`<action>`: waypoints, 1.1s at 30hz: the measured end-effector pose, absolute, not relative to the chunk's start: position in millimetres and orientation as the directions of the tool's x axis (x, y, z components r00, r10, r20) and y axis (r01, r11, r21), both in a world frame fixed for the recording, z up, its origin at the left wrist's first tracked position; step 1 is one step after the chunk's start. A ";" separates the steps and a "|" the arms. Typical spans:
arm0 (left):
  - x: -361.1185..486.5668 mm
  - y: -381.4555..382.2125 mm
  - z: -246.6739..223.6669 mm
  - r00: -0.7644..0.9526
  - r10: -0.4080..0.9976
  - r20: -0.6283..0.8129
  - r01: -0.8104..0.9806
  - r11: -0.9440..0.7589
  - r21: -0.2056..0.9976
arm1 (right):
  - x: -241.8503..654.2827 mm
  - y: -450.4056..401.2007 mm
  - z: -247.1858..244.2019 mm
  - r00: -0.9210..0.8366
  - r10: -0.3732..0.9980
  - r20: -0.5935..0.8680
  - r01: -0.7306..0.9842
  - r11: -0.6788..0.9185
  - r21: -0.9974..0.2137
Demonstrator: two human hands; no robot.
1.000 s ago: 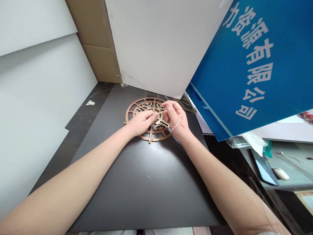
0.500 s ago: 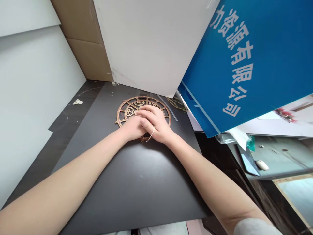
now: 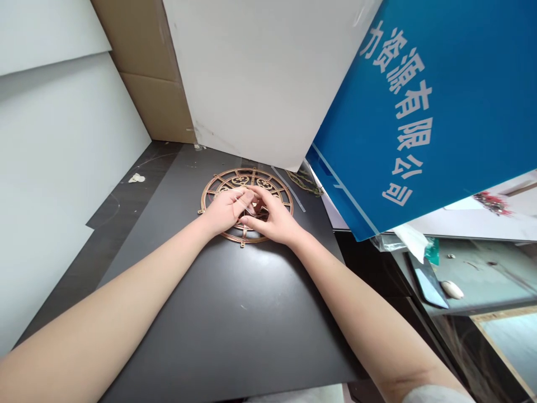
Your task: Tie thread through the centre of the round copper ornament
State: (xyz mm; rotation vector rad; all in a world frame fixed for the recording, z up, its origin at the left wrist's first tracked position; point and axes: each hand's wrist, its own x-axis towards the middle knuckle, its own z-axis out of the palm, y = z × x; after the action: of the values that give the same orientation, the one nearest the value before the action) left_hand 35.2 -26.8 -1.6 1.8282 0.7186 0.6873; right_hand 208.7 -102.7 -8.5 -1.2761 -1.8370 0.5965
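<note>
A round copper-coloured openwork frame [image 3: 208,184] with scroll patterns and small tabs on its rim lies flat on the dark tabletop [image 3: 235,313]. My left hand [image 3: 229,210] is over its left middle, fingers drawn together near the centre; what they pinch, if anything, cannot be made out. My right hand [image 3: 277,218] curves over the right middle, with a gap between thumb and fingers, its fingertips meeting my left fingertips. A faint pale line, perhaps a thread, shows between the hands. Fingers and wrists cover much of the frame's centre.
Behind the frame leans a white panel [image 3: 260,84], with brown cardboard [image 3: 155,101] beside it. A blue sign board [image 3: 377,140] slants in on the right. A thin clear strip [image 3: 289,189] and dark stringy material [image 3: 304,182] lie close by. A white scrap [image 3: 136,178] rests at left.
My right hand has lifted off my left hand and opened, its thumb now apart from its fingers. More of the frame's centre shows. The view has shifted slightly.
</note>
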 end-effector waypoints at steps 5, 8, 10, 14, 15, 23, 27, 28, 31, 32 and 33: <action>32.6 -19.7 -1.9 0.562 0.822 0.091 0.054 -0.146 0.988 | 209.1 -98.4 -9.8 -0.161 0.936 0.313 0.596 0.345 -0.725; 32.6 -15.5 -4.6 0.545 0.835 0.070 -0.006 -0.080 0.997 | 208.6 -96.1 -9.7 -0.152 0.930 0.334 0.643 0.350 -0.681; 32.8 -13.6 -6.2 0.526 0.848 0.068 -0.042 -0.054 0.998 | 208.6 -95.8 -10.5 -0.126 0.930 0.345 0.641 0.342 -0.687; 33.4 -12.2 -7.2 0.500 0.864 0.056 -0.073 -0.022 0.997 | 209.2 -96.9 -13.3 -0.002 0.952 0.305 0.571 0.252 -0.782; 33.5 -12.2 -7.3 0.497 0.866 0.051 -0.075 -0.016 0.997 | 209.5 -97.1 -13.9 0.037 0.958 0.284 0.539 0.220 -0.813; 33.2 -16.5 -1.9 0.473 0.879 0.056 -0.094 -0.013 0.996 | 215.5 -87.2 -18.3 0.218 0.956 0.195 0.149 0.165 -0.975; 24.5 -10.7 14.5 0.398 0.913 0.087 0.005 -0.097 0.995 | 217.3 -82.6 -23.4 0.232 0.955 0.183 0.113 0.160 -0.981; 20.3 -6.8 19.1 0.367 0.923 0.116 0.040 -0.141 0.989 | 217.2 -82.5 -24.1 0.233 0.957 0.175 0.110 0.153 -0.982; 3.6 9.4 28.7 0.269 0.939 0.215 0.124 -0.255 0.959 | 216.5 -83.8 -24.2 0.237 0.958 0.159 0.113 0.135 -0.984; -2.5 15.4 29.9 0.253 0.941 0.224 0.182 -0.273 0.945 | 216.2 -84.4 -23.8 0.235 0.959 0.158 0.118 0.133 -0.984; -8.5 21.0 30.1 0.240 0.946 0.218 0.250 -0.277 0.928 | 216.1 -85.0 -23.3 0.233 0.960 0.158 0.122 0.133 -0.984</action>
State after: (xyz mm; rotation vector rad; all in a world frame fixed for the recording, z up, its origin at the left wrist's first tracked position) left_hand -8.5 21.0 30.1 1.7020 1.1181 1.0801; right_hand 216.1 -85.0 -23.3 -1.2806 -1.1677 0.8710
